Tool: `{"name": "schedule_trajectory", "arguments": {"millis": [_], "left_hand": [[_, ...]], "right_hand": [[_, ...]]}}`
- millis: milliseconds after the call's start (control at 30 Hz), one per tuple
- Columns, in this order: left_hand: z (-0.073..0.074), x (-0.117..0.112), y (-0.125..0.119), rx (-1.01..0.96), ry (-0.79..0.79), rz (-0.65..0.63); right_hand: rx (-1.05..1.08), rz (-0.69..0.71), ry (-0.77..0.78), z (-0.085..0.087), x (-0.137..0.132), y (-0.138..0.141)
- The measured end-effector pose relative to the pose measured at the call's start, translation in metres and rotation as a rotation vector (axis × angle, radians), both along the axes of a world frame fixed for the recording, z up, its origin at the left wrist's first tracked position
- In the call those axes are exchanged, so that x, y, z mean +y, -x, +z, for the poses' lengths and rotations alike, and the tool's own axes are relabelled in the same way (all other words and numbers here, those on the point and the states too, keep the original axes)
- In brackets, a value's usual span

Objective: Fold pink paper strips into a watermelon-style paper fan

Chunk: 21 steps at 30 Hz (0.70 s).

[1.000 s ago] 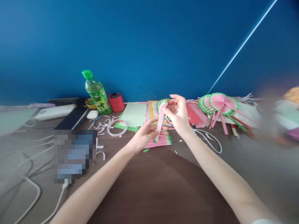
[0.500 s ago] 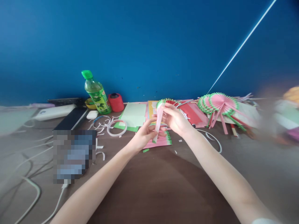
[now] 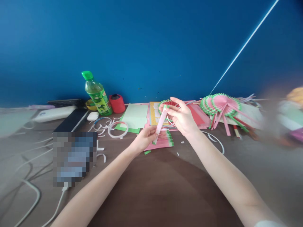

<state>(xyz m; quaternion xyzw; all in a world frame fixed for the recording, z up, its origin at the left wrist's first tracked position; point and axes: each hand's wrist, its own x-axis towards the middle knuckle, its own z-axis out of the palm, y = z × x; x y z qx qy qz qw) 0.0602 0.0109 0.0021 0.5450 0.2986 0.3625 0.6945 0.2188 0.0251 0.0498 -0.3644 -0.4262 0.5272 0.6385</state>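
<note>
A narrow folded strip of pink paper (image 3: 161, 123) with green ends is held up, tilted, between my two hands. My left hand (image 3: 146, 137) pinches its lower end between thumb and fingers. At the upper end, my right hand (image 3: 181, 116) grips the green tip, with its index finger raised. Beneath the strip lies a pleated pink paper (image 3: 163, 145) with green edges, partly covered by my left hand. Just behind my right hand is a red pleated paper piece with a green edge (image 3: 163, 105), mostly hidden.
Finished-looking pink paper fans (image 3: 224, 104) lie at the right. Pale green sheets (image 3: 136, 115), a tape roll (image 3: 118, 130), a red thread spool (image 3: 117, 104) and a green bottle (image 3: 97, 96) stand along the blue wall. A phone (image 3: 75, 159) with a cable lies left.
My right hand has shifted slightly right, its index finger now lifted off the strip's upper end. The left hand keeps its pinch, and the strip leans a little more to the right.
</note>
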Motion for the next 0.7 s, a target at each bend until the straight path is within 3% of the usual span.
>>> {"name": "schedule_trajectory", "arguments": {"millis": [367,700], "left_hand": [[0.000,-0.001,0.004,0.193,-0.221,-0.072],[0.010,-0.005,0.008,0.042,-0.120,-0.235]], "right_hand": [[-0.100,-0.036,-0.056,-0.004,0.002,-0.005],[-0.121,-0.090,-0.047,-0.003,0.004,-0.006]]}}
